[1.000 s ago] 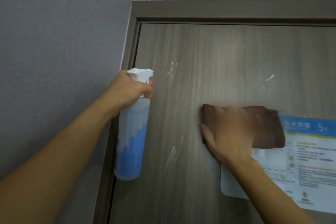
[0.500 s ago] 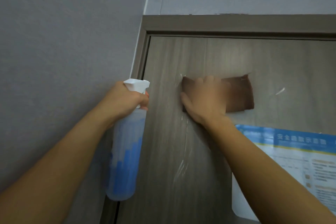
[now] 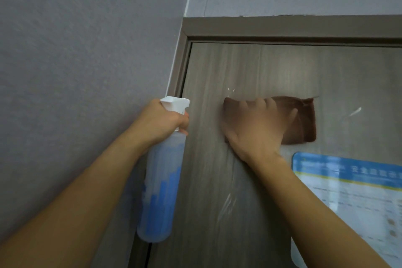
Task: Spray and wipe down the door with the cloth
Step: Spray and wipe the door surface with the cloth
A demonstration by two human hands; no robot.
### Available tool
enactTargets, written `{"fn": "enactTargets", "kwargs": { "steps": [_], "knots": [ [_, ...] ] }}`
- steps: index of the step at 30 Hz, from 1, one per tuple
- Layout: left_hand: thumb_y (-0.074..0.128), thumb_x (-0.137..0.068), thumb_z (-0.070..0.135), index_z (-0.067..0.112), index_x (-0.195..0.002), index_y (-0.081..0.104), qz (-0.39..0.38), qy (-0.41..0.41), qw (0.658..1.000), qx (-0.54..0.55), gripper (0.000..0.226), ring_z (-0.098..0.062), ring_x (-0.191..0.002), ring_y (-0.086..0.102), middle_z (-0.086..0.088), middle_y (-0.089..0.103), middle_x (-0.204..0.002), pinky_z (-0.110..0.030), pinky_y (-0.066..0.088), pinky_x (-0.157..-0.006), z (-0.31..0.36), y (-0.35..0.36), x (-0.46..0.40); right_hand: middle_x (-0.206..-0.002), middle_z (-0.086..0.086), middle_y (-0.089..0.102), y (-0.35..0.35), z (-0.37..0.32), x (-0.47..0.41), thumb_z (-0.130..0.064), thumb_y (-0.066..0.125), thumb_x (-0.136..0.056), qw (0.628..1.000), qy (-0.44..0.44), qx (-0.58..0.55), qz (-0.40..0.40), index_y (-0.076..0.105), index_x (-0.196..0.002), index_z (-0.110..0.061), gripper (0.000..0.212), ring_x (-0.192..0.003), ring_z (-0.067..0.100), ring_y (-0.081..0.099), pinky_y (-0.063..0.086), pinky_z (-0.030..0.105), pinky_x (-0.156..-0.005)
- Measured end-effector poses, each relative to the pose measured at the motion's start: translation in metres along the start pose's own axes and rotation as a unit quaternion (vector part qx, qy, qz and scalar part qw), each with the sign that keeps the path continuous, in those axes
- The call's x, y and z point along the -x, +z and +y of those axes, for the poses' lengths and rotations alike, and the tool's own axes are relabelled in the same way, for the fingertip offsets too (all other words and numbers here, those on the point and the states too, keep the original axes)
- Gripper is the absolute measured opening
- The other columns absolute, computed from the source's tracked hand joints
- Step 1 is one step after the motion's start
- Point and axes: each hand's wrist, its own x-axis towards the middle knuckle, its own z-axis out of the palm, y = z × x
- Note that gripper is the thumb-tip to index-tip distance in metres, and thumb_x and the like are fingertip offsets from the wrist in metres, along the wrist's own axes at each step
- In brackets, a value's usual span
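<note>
Sliding rightward since before, my flat right hand (image 3: pixel 256 128) presses the cloth (image 3: pixel 302 119), long axis level, toward streaks on the door (image 3: pixel 282 67); left hand (image 3: pixel 162 121) grips the bottle (image 3: pixel 159 191).

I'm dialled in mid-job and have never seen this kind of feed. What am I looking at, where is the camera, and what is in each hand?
There is no machine here: a person works with two bare hands, and the single camera sits on their head, looking forward at the hands. That is why both forearms reach in from the bottom of the picture.

The surface in front is a brown wood-grain door in its door frame, with grey wall to the left. The left hand grips a spray bottle by its white trigger head; the bottle hangs down, with blue liquid inside. The right hand presses flat on a brown cloth against the door. Below the cloth, a printed notice with a blue header is stuck to the door. A few pale streaks show on the wood; the picture is slightly blurred.
</note>
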Motion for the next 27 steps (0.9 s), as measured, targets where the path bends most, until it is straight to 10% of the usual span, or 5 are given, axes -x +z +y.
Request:
{"fn": "enactTargets", "kwargs": {
  "steps": [15,27],
  "knots": [
    [0.071,-0.042,0.022,0.016,-0.067,0.074,0.015,-0.009,0.999,-0.031,0.025,-0.037,-0.093,0.07,-0.016,0.073,-0.091,-0.058,0.056,-0.084,-0.006,-0.002,-0.005,-0.121,0.015,0.047,0.002,-0.026,-0.079,-0.065,0.038,-0.087,1.0,0.002,-0.001,0.0,0.052,-0.115,-0.017,0.058,-0.114,0.037,0.04,0.021,0.068,-0.103],
    [0.07,-0.049,0.013,0.015,-0.07,0.07,0.016,-0.019,0.998,-0.05,0.021,-0.031,-0.091,0.07,-0.007,0.071,-0.082,-0.057,0.054,-0.09,0.002,-0.005,0.001,-0.115,0.015,0.052,0.002,-0.029,0.022,-0.064,0.041,-0.076,0.997,-0.062,-0.017,-0.034,0.059,-0.113,-0.016,0.062,-0.117,0.038,0.043,0.022,0.068,-0.101]
  ]
}}
